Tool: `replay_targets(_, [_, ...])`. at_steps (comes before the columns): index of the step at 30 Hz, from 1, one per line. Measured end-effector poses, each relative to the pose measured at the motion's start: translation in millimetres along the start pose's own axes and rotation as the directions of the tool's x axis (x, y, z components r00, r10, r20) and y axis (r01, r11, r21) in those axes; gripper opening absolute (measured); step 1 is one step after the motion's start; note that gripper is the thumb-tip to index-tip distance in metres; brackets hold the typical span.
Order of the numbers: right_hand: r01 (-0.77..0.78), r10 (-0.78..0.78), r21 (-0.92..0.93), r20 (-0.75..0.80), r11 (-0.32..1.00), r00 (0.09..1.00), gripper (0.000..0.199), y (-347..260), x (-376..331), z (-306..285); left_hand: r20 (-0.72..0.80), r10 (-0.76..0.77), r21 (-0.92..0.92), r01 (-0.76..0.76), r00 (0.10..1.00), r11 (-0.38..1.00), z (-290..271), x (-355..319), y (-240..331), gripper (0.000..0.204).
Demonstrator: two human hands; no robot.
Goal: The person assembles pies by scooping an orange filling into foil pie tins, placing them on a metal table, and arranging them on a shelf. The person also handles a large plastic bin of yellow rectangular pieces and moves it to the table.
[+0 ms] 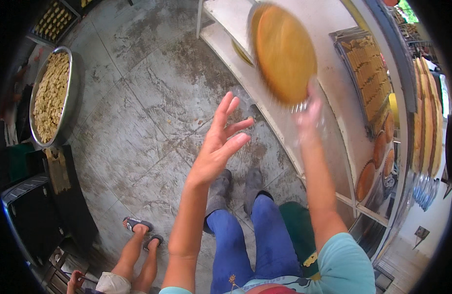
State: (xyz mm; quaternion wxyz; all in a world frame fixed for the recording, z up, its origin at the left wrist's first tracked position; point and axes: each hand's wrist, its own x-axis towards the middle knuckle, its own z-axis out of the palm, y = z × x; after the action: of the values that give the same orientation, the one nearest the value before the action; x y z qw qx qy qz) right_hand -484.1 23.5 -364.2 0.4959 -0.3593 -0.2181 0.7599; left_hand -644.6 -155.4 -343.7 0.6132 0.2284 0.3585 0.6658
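My right hand (308,110) is raised and grips the lower edge of a round golden-brown cake in a metal pan (284,51), blurred by motion, over the white table (329,88). My left hand (221,142) is lifted in the air with fingers spread, holding nothing, to the left of the cake. Below are my blue trousers and grey shoes (236,188) on the grey concrete floor (147,98).
A tray of cut biscuits (367,76) and several round cakes (380,152) lie on the white table at right. A large metal bowl of small pastries (50,95) stands at left. Another person's legs in sandals (140,240) are at lower left. Black crates (35,215) sit nearby.
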Motion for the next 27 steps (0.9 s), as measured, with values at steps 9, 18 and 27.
replay_targets(9, [0.429,-0.429,0.017,0.012,0.903,0.903,0.051,-83.4,309.3,51.2,-0.166,-0.168,0.064,0.18,0.972,0.982,-72.0,24.3,-41.3,0.075])
replay_targets(18, [0.478,-0.454,0.124,-0.184,0.869,0.872,0.037,-151.0,493.6,53.7,-0.372,-0.12,0.005,0.131,0.92,0.991,-139.5,60.8,-61.2,0.076])
replay_targets(27, [0.317,-0.319,-0.173,0.016,0.933,0.948,0.038,-192.5,576.5,37.4,-0.464,-0.145,-0.063,0.131,0.874,0.989,-140.1,67.3,-76.7,0.075])
